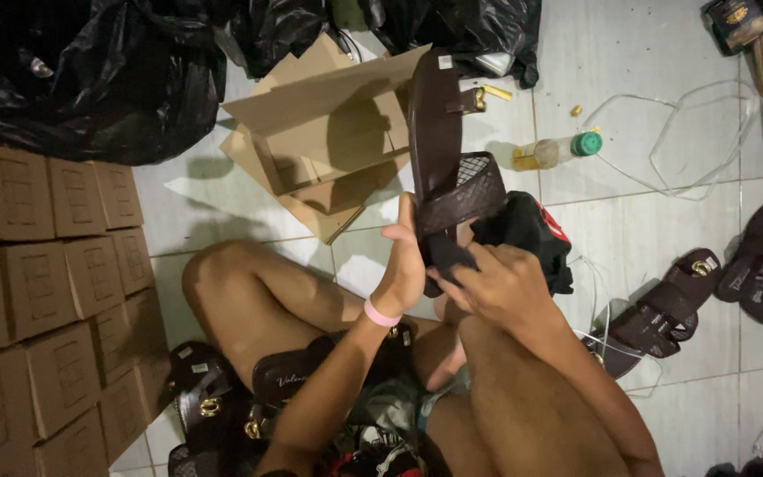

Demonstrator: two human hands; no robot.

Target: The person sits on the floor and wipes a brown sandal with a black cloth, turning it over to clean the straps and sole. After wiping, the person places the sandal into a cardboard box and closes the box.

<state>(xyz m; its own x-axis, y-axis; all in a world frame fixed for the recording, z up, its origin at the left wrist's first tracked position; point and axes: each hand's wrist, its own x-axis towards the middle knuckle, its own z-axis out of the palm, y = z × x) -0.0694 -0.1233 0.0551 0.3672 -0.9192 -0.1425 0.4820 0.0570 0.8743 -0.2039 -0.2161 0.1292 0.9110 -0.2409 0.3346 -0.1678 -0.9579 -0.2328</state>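
Seated on the pale tiled floor, legs folded, holding up a dark brown flat sandal with a woven lattice strap. Sandal standing nearly upright in front of the knees, long axis running from the hands at its lower end up and away toward the flattened tan cardboard box behind it, sole side turned left. Left hand, pink band at the wrist, curling around the sandal's left edge just below the lattice strap, thumb sticking out to the left, fingers wrapped behind and out of sight. Right hand closing on the lower end from the right, pinching a dark piece there; whether that piece is part of the sandal or a separate cloth or wrapper, impossible to tell. Both hands touching the sandal, the left higher up on it, the right nearer the body.

Lying just behind the right hand, a black bag with a red patch, partly hidden. Stacked at the left edge, rows of small brown cardboard boxes, cut off by the frame. Scattered on the tiles at right, more dark brown sandals with gold buckles, well apart from the hands. Beyond, a clear plastic bottle with a green cap lying on its side. Crowding the top edge, black plastic bags. In the lap, further sandals and crumpled material, too dark to sort out.
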